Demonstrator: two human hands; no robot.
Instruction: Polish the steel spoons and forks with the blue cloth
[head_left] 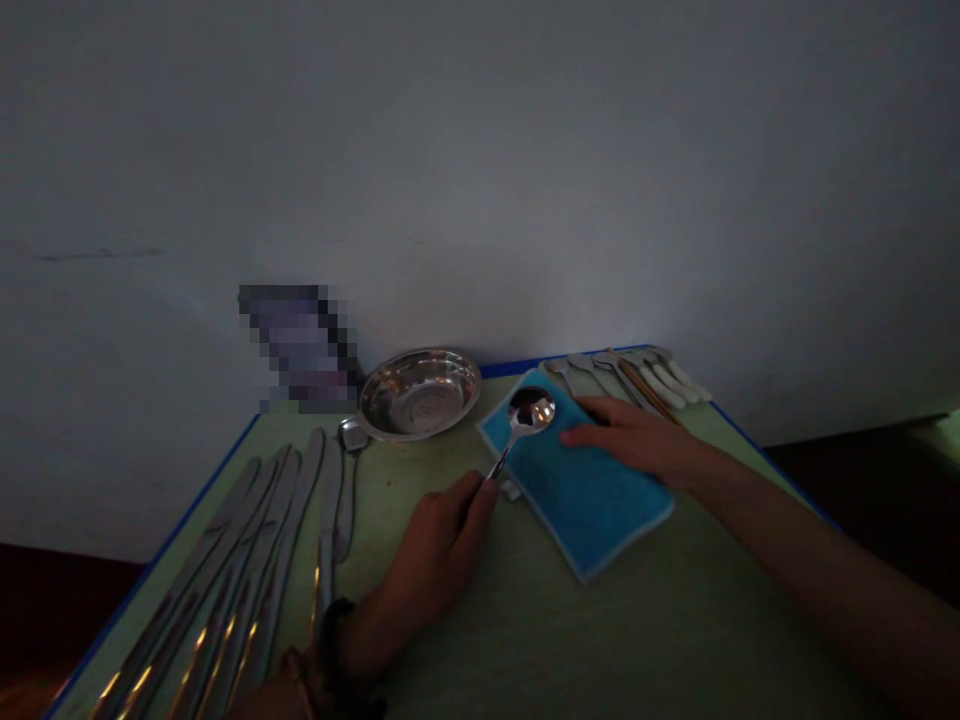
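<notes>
My left hand (439, 545) is closed around the handle of a metal spoon (527, 415). The spoon's bowl rests on the far end of a folded blue cloth (581, 490) lying on the pale green table. My right hand (637, 435) lies flat on the cloth's right side with its fingers stretched out, just right of the spoon bowl. It holds nothing.
A shiny steel bowl (418, 392) stands behind the cloth by the wall. Several table knives (247, 570) lie in a row at the left. More spoons and white-handled cutlery (645, 378) lie at the far right corner. The table (600, 640) has a blue edge.
</notes>
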